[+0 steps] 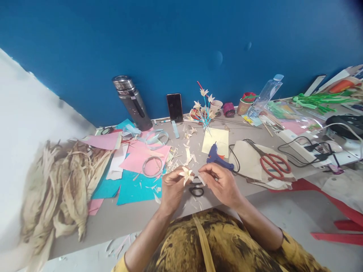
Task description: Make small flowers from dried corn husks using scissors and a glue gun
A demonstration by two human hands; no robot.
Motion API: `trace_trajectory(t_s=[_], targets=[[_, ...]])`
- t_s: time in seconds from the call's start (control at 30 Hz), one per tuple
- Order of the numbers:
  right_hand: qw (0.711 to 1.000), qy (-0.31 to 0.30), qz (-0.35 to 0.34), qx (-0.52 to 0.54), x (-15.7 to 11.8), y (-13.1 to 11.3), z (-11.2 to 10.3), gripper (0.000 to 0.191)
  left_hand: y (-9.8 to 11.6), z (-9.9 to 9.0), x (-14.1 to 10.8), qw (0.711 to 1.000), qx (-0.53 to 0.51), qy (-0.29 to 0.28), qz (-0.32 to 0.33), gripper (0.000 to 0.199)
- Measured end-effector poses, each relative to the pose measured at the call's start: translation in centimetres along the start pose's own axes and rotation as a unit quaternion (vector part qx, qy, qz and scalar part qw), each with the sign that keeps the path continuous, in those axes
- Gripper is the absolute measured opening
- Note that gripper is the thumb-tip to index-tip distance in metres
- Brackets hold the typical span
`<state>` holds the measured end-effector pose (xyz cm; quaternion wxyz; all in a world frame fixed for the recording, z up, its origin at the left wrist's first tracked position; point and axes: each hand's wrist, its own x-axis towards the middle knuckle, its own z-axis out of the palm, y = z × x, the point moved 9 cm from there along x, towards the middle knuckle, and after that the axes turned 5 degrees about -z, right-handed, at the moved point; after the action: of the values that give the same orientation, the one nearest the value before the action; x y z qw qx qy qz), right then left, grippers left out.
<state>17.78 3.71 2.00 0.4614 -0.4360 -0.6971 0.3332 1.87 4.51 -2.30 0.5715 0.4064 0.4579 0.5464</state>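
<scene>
Pinched in the fingers of my left hand is a small cream-coloured handmade flower with pointed petals. My right hand is closed in a pinch on a thin whitish strip, a little to the right of the flower. Below and between the hands lie small scissors with black handles, partly covered. A blue glue gun rests just beyond my right hand, on and beside a pale yellow paper. Similar flowers on blue stems stand upright behind it.
Dried husks hang over the table's left edge. Pink paper, a tape roll and a dark flask are at left. A phone leans on the wall. Red-handled scissors, a power strip and a bottle stand right.
</scene>
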Motion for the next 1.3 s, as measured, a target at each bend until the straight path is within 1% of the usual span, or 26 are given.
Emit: trace_trajectory(t_s=[0.1, 0.2, 0.3, 0.43, 0.57, 0.67, 0.77, 0.87, 0.97, 1.07, 1.17, 1.23, 1.3], targets=[[0.999, 0.005, 0.026, 0.025, -0.1, 0.5, 0.2, 0.018, -1.0, 0.0, 0.0, 0.999, -0.036, 0.004, -0.023, 0.015], [0.998, 0.011, 0.043, 0.041, -0.2, 0.9, 0.4, 0.018, -2.0, 0.6, 0.1, 0.993, -0.103, -0.014, -0.050, 0.018], [0.997, 0.014, 0.050, 0.054, -0.2, 1.1, 0.4, 0.015, -2.8, 1.2, 0.1, 0.985, -0.151, -0.019, -0.084, 0.021], [0.996, 0.011, 0.063, 0.064, -0.1, 1.0, 0.5, 0.010, -3.0, 1.6, 0.1, 0.974, -0.194, -0.018, -0.115, 0.026], [0.995, 0.002, 0.077, 0.063, 0.2, 0.9, 0.7, 0.006, -3.1, 1.6, -0.2, 0.970, -0.195, -0.025, -0.142, 0.027], [0.995, 0.000, 0.082, 0.048, 0.2, 1.1, 0.9, 0.005, -2.9, 1.2, -0.4, 0.975, -0.176, -0.026, -0.130, 0.024], [0.996, -0.004, 0.084, 0.027, 0.2, 1.3, 1.1, 0.006, -2.8, 0.5, -0.5, 0.984, -0.135, -0.010, -0.112, 0.022], [0.995, -0.017, 0.092, 0.030, 0.1, 1.2, 1.4, 0.005, -3.0, 0.1, -0.7, 0.987, -0.113, 0.002, -0.110, 0.023], [0.993, -0.041, 0.093, 0.068, -0.1, 0.9, 2.0, 0.010, -2.8, -0.1, -0.9, 0.986, -0.130, 0.016, -0.106, 0.025], [0.981, -0.068, 0.095, 0.155, -0.4, 1.0, 2.7, 0.022, -2.2, -0.3, -0.9, 0.984, -0.144, 0.035, -0.095, 0.028], [0.969, -0.054, 0.093, 0.224, -0.7, 1.2, 2.5, 0.031, -1.5, -1.1, -0.8, 0.983, -0.151, 0.069, -0.076, 0.030], [0.971, -0.036, 0.095, 0.219, -0.9, 1.5, 2.2, 0.032, -1.2, -1.7, -0.8, 0.984, -0.144, 0.090, -0.062, 0.030], [0.973, -0.043, 0.107, 0.199, -1.4, 1.6, 2.5, 0.031, -1.0, -2.2, -0.9, 0.986, -0.118, 0.106, -0.049, 0.028]])
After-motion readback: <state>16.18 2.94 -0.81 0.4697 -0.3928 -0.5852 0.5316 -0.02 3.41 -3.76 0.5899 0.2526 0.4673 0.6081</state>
